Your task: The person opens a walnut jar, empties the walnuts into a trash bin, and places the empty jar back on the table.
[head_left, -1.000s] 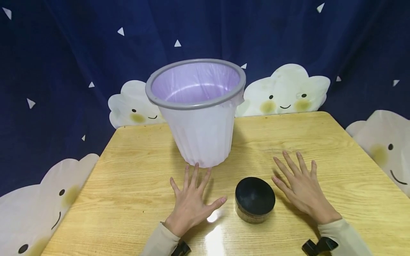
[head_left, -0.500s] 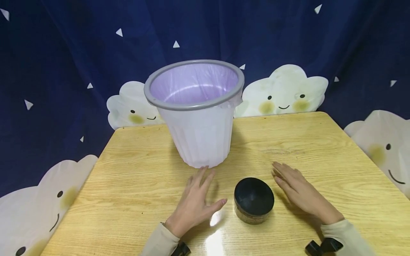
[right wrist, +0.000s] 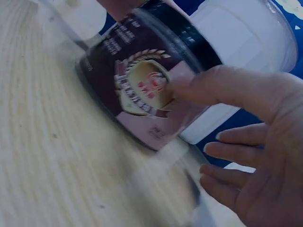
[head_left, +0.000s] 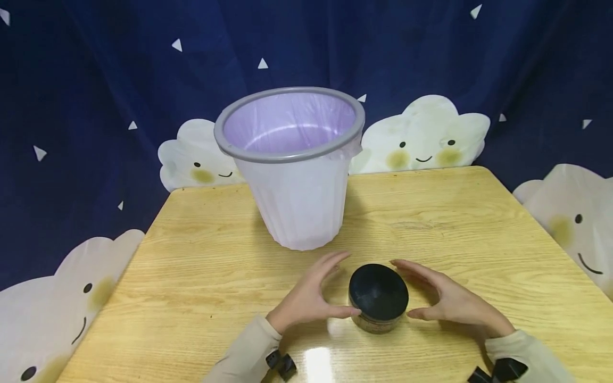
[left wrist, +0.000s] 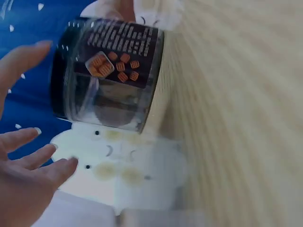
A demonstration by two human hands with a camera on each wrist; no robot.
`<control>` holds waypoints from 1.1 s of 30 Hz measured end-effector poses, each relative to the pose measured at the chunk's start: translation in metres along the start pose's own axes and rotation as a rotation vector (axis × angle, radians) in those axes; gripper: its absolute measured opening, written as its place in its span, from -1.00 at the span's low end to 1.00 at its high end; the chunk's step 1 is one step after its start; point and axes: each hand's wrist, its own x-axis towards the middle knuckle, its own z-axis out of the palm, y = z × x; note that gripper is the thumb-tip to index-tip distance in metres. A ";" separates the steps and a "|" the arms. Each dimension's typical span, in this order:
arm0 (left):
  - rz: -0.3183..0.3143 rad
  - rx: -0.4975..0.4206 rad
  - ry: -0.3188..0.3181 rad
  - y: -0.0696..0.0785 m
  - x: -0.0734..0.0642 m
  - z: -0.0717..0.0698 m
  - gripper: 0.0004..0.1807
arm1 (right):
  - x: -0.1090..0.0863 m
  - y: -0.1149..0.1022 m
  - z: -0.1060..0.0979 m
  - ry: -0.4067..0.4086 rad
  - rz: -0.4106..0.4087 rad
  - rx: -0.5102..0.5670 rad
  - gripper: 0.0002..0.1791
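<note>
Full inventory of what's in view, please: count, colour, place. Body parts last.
Jar: 1, clear with dark label, on the table between the hands
Lid: 1, black, on the jar
Bin: 1, white with grey rim, on the table beyond the jar
Liner: 1, lilac, inside the bin
Table: 1, light wood, under jar and bin
Curtain: dark blue with white triangles, around the table; number of panels unclear
Clouds: 4 in the head view, white, around the table
Wrist units: 2, black, one at each wrist
Sleeves: 2, beige, one per arm
Left hand: 1, bare, left of the jar
Right hand: 1, bare, right of the jar
</note>
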 end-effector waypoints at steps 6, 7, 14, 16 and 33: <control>0.071 -0.160 -0.087 -0.008 0.021 0.008 0.13 | 0.003 0.007 0.008 -0.015 -0.025 0.172 0.02; 0.088 -0.172 -0.102 -0.009 0.024 0.009 0.14 | 0.003 0.008 0.009 -0.017 -0.027 0.176 0.03; 0.100 -0.255 -0.161 -0.010 0.035 0.018 0.07 | 0.007 0.011 0.018 0.024 -0.023 0.198 0.07; 0.087 -0.256 -0.165 -0.011 0.035 0.020 0.04 | 0.009 0.012 0.021 0.021 -0.035 0.225 0.07; 0.268 -0.035 -0.239 -0.010 0.043 0.031 0.06 | 0.018 0.012 0.044 0.044 -0.053 0.075 0.20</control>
